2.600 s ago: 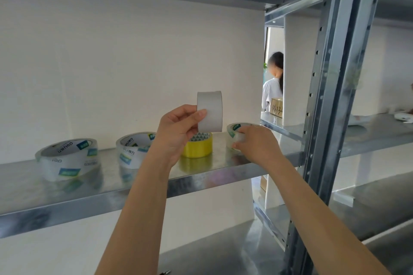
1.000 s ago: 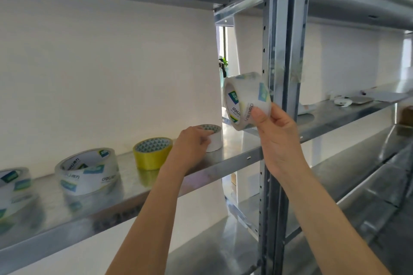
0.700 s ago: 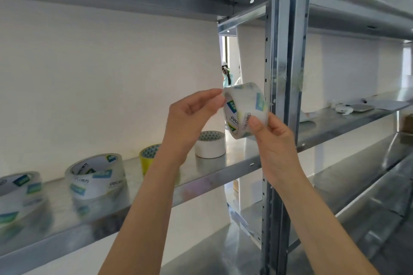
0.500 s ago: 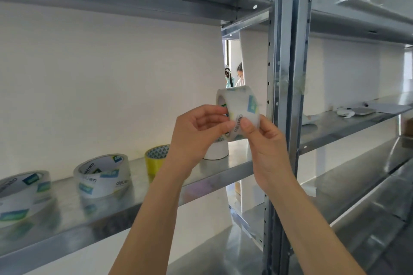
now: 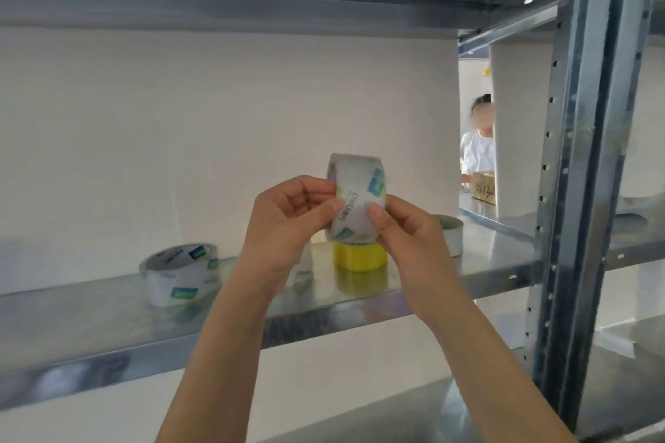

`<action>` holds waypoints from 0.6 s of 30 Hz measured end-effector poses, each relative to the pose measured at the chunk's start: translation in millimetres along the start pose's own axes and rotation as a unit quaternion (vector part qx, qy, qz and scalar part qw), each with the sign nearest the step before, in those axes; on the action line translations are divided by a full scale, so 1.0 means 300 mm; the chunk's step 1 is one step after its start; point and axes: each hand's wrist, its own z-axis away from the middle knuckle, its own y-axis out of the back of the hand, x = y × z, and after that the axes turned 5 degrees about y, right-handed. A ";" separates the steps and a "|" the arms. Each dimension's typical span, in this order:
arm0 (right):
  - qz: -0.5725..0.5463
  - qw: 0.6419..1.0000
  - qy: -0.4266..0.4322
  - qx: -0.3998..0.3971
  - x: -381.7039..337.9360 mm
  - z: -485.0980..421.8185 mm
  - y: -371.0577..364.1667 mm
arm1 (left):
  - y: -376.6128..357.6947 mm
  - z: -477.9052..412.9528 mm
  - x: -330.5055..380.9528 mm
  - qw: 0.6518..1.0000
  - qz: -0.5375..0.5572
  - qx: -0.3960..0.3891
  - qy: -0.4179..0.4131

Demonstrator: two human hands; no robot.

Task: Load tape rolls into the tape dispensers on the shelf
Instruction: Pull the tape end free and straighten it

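Bare forearms [image 5: 223, 352], bare hands [image 5: 288, 223] — unsleeved (nails [image 5: 374, 211] short)

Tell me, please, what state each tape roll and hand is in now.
held tape roll: on edge in the air, pinched by both hands.
left hand: pinches the held tape roll.
right hand: pinches the held tape roll.
yellow roll: flat on the shelf, untouched.
clear roll: flat on the shelf, untouched.
white roll: on the shelf, partly hidden.

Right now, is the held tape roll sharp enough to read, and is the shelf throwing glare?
Head view: the held tape roll is fairly sharp, its print partly legible; same view, the shelf is smeared along its front edge, and its shiny top mirrors the yellow roll.
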 end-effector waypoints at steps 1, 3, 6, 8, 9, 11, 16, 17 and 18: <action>-0.006 1.000 -0.003 -0.011 0.010 -0.004 -0.029 | 0.036 0.012 0.004 1.000 -0.009 0.011 0.002; -0.023 0.999 -0.009 -0.032 0.026 -0.014 -0.084 | 0.098 0.042 0.017 0.999 -0.021 0.036 0.005; -0.055 0.995 -0.023 -0.085 0.045 -0.028 -0.168 | 0.181 0.087 0.047 0.996 -0.024 0.080 0.003; -0.080 0.989 -0.040 -0.116 0.053 -0.027 -0.228 | 0.233 0.123 0.076 0.993 -0.034 0.117 0.001; -0.091 0.986 -0.047 -0.129 0.057 -0.023 -0.257 | 0.257 0.144 0.091 0.990 -0.045 0.135 0.000; -0.108 0.980 -0.054 -0.155 0.064 -0.005 -0.309 | 0.295 0.190 0.118 0.984 -0.076 0.163 0.001; -0.137 0.965 -0.052 -0.216 0.067 0.046 -0.407 | 0.347 0.312 0.186 0.968 -0.124 0.220 0.002; -0.140 0.962 -0.052 -0.228 0.066 0.057 -0.428 | 0.354 0.337 0.202 0.965 -0.131 0.229 0.003; -0.145 0.959 -0.056 -0.237 0.066 0.068 -0.448 | 0.361 0.361 0.217 0.961 -0.137 0.239 0.005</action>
